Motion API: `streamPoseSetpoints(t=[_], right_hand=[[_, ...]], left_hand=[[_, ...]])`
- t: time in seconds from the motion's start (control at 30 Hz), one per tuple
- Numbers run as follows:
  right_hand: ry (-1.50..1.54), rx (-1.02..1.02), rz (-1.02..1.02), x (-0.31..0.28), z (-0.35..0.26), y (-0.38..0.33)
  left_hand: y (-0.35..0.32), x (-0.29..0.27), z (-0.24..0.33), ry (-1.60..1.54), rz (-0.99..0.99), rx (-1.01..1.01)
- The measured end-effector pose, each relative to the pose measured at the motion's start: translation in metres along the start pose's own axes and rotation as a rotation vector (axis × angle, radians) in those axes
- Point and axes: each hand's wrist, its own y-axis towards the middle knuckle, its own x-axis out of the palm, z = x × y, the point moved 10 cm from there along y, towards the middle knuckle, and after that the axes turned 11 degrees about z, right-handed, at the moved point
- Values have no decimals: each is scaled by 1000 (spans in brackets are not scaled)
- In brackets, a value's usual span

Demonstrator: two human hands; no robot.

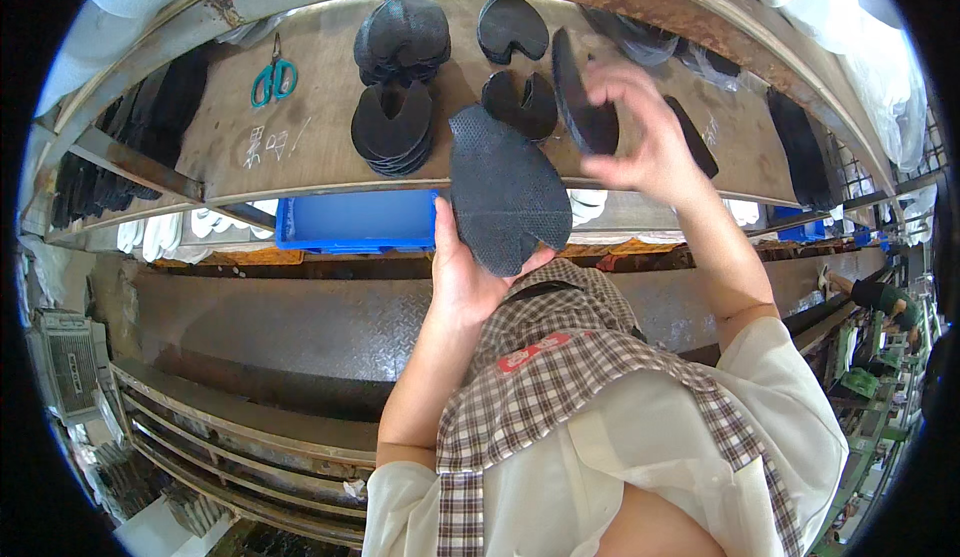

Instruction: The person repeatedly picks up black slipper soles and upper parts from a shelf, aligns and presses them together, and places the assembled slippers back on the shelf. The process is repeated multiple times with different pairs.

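Left hand: the left hand [468, 279] is gripping the lower end of a large black textured shoe-upper piece [503, 192], thumb lying along its left edge and fingers closed behind it, holding it upright just in front of the near edge of the wooden workbench [310, 122].
Right hand: the right hand [640, 137] is reaching over the bench, fingers pinched together on a narrow dark curved piece [582, 97] that is standing on edge just above the bench top.
Large black piece: it is hanging between the person's body and the bench, overlapping the bench's near edge and the blue plastic bin [355, 219] on the shelf below.
Stacks on the bench: two piles of black notched round cut pieces [395, 77] are lying left of centre, one behind the other; two single notched pieces [515, 67] are lying to their right, beside the right hand.
Far-left corner area: teal-handled scissors [273, 79] are lying flat, well apart from both hands.
Right end of the bench: long black strips [800, 147] are lying along it.
Clothing: a checked apron [560, 377] is covering a white shirt.
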Motion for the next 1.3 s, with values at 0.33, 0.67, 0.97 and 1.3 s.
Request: streamPoseSetpoints(t=[0.33,0.67,0.97,1.3], right_hand=[[-270,-15,-307,95,87,-9],[-317,-56,-420,115,90,-14],[-134,99,-98,56,57,13],[515,795,-153,76,47,-44]], left_hand=[[-15,-25,-2,-95,104,-19],[-10,-20,7,-53,87,31],[-3,-15,9,-6,80,31],[4,10,28,45,12,239]])
